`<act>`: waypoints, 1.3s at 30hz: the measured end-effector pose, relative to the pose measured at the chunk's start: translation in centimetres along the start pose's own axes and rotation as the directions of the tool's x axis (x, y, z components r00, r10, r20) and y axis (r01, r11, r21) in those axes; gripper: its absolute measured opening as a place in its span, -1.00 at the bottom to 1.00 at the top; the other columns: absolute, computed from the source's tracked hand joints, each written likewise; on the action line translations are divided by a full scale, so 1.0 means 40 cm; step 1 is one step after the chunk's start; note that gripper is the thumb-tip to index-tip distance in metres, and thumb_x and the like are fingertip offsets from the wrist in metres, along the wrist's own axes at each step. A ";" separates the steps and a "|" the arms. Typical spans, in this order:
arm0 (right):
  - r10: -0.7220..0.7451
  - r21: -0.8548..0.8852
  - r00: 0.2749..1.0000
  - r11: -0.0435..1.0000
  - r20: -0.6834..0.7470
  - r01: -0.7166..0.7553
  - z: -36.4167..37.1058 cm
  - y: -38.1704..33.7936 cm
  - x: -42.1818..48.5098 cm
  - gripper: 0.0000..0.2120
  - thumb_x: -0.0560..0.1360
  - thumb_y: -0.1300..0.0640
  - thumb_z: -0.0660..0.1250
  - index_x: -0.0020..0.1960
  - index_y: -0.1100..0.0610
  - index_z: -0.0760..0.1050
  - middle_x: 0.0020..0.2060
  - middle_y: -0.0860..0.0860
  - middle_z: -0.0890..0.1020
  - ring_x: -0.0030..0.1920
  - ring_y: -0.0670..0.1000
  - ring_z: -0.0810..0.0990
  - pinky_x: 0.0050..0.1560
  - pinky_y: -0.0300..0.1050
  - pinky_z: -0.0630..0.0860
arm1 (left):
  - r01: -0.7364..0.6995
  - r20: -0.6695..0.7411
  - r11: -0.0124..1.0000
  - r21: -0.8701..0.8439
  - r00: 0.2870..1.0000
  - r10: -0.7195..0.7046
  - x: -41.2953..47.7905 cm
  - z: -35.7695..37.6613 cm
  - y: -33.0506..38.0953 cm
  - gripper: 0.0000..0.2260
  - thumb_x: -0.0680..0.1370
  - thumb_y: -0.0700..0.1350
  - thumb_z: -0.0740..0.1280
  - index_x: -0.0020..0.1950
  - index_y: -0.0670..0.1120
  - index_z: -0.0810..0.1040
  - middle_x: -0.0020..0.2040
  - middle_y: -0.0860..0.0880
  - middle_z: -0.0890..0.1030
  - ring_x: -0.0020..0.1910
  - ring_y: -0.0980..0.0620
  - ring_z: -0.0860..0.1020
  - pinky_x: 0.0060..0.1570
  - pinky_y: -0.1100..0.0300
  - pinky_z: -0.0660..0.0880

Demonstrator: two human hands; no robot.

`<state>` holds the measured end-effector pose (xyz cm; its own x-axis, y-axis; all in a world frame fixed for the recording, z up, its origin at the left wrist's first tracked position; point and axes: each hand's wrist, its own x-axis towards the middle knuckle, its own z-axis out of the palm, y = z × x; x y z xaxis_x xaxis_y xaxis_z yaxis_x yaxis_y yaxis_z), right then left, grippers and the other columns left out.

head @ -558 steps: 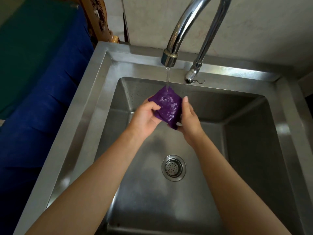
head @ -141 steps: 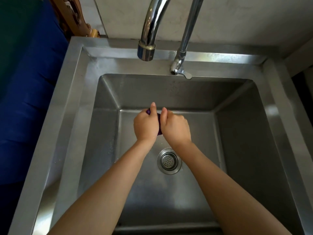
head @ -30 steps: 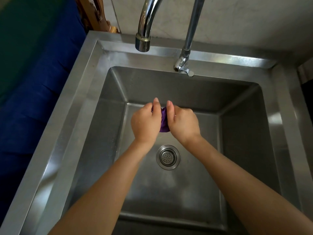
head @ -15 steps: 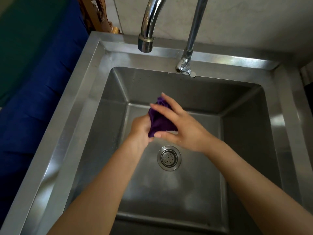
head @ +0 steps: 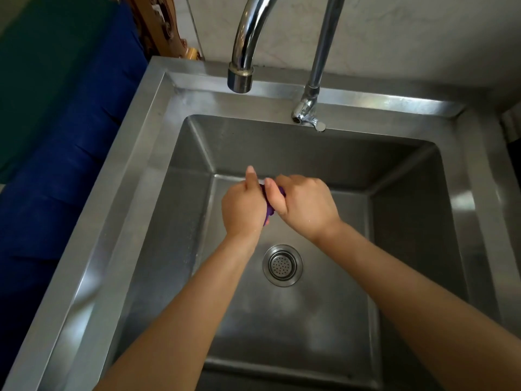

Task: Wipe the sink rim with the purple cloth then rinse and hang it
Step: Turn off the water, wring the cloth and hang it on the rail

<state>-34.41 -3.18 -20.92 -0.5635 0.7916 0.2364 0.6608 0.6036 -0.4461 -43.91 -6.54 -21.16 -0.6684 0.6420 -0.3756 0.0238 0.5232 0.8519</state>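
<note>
Both my hands are over the middle of the steel sink basin, fists side by side. My left hand (head: 244, 206) and my right hand (head: 306, 204) are clenched on the purple cloth (head: 269, 210). Only a thin purple strip shows between them; the remainder is hidden inside the fists. The sink rim (head: 135, 165) frames the basin on the left, back and right. No water runs from the tap spout (head: 240, 77) above.
The tap's upright pipe and lever (head: 308, 114) stand on the back rim. A round drain strainer (head: 282, 265) lies in the basin floor below my hands. Blue fabric (head: 56, 170) hangs left of the sink, and a carved wooden piece (head: 158, 26) is behind it.
Half a second ago my right hand was spread open over the bunched cloth; now both fists are closed tight on it again, hiding most of it. The tap has stopped running since the earliest frame.
</note>
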 end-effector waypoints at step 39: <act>-0.072 0.340 0.994 0.939 0.086 0.039 -0.016 0.026 -0.015 -0.60 0.50 -0.15 0.16 0.12 0.11 0.51 0.18 0.08 0.44 0.14 0.12 0.47 0.17 0.01 0.45 | 0.353 0.393 0.908 -0.225 0.886 -0.248 0.020 -0.001 -0.001 -0.78 0.51 -0.01 0.21 -0.28 -0.06 0.48 -0.56 -0.02 0.36 -0.69 0.07 0.28 -0.64 0.44 0.13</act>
<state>-33.05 -2.97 -20.98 -0.6503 0.7348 0.1930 0.4301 0.5655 -0.7037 -44.45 -6.08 -21.49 -0.3058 0.6592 -0.6870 -0.3816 0.5762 0.7228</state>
